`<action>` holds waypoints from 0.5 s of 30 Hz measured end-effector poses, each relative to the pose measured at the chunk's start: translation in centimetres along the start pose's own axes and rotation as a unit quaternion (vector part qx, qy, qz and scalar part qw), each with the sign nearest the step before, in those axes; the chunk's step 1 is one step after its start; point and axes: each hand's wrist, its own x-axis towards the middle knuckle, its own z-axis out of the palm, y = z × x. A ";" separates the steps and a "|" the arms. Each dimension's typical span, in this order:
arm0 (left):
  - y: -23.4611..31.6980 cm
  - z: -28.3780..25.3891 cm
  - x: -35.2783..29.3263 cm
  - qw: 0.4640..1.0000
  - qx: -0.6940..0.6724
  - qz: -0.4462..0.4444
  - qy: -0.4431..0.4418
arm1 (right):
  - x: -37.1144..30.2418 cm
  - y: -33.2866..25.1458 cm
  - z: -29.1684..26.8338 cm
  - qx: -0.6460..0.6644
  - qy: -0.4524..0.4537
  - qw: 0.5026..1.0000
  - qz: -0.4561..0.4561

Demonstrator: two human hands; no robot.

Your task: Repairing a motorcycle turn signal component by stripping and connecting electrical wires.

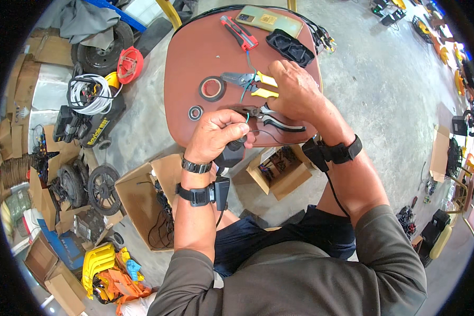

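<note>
My left hand [224, 134] is closed at the near edge of the brown seat top [181, 89], thumb and forefinger pinched by a short blue-green wire end. A black part [231, 156] shows under its fingers. My right hand [295, 89] is curled over the yellow handles of the wire strippers [242, 79]; whatever lies inside its fingers is hidden. Between the hands lie pliers [283, 125] with black and white handles. Another blue-green wire [244, 94] crosses the strippers. Black tape [212, 88] and a ring bearing [195, 112] lie to the left.
Toward the back lie a red utility knife [239, 32], a phone [268, 21] and a black plastic tray [290, 46]. Black cable curves around the far edge. Cardboard boxes [137, 195] with cables stand below the seat. Wheels, a red helmet [130, 65] and coiled white cable [92, 94] are left.
</note>
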 end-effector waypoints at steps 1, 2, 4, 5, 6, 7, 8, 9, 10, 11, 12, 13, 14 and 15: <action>0.1 0.1 0.0 1.000 0.000 0.000 0.000 | -0.1 0.1 0.2 0.000 0.000 1.000 0.000; 0.4 0.3 0.0 1.000 0.011 -0.009 0.003 | -0.3 0.3 0.6 0.022 0.006 1.000 -0.008; 0.5 0.3 -0.1 1.000 0.022 -0.018 0.008 | -0.6 0.0 0.7 0.044 0.012 0.999 -0.017; 0.4 0.1 -0.1 1.000 0.021 -0.011 0.004 | -0.7 -0.5 0.4 0.049 0.020 0.998 -0.028; 0.3 0.0 -0.1 1.000 0.020 -0.004 0.000 | -0.7 -0.8 0.2 0.054 0.029 0.997 -0.039; 0.3 -0.1 -0.1 1.000 0.019 -0.003 0.002 | -0.7 -0.8 -0.1 0.055 0.028 0.997 -0.041; 0.3 -0.1 -0.1 1.000 0.019 0.001 -0.004 | -0.8 -0.6 -0.4 0.020 0.033 0.998 -0.053; 0.2 -0.2 -0.1 1.000 0.020 0.005 -0.011 | -0.9 -0.4 -0.7 -0.014 0.039 0.997 -0.065; 0.2 -0.3 -0.1 1.000 0.019 0.005 -0.009 | -0.9 -0.2 -0.8 -0.020 0.053 0.996 -0.067; 0.1 -0.4 -0.1 1.000 0.011 0.006 -0.012 | -0.8 -0.2 -0.9 -0.019 0.052 0.996 -0.068; 0.1 -0.5 -0.2 1.000 0.004 0.006 -0.015 | -0.8 -0.4 -1.1 -0.024 0.067 0.995 -0.072; 0.1 -0.5 -0.2 1.000 0.002 0.006 -0.016 | -0.8 -0.4 -1.3 -0.031 0.083 0.993 -0.073; 0.1 -0.5 -0.2 1.000 0.001 0.003 -0.013 | -0.8 -0.3 -1.4 -0.032 0.082 0.993 -0.073; 0.2 -0.5 -0.2 1.000 0.001 0.000 -0.009 | -0.8 -0.3 -1.5 -0.041 0.085 0.993 -0.069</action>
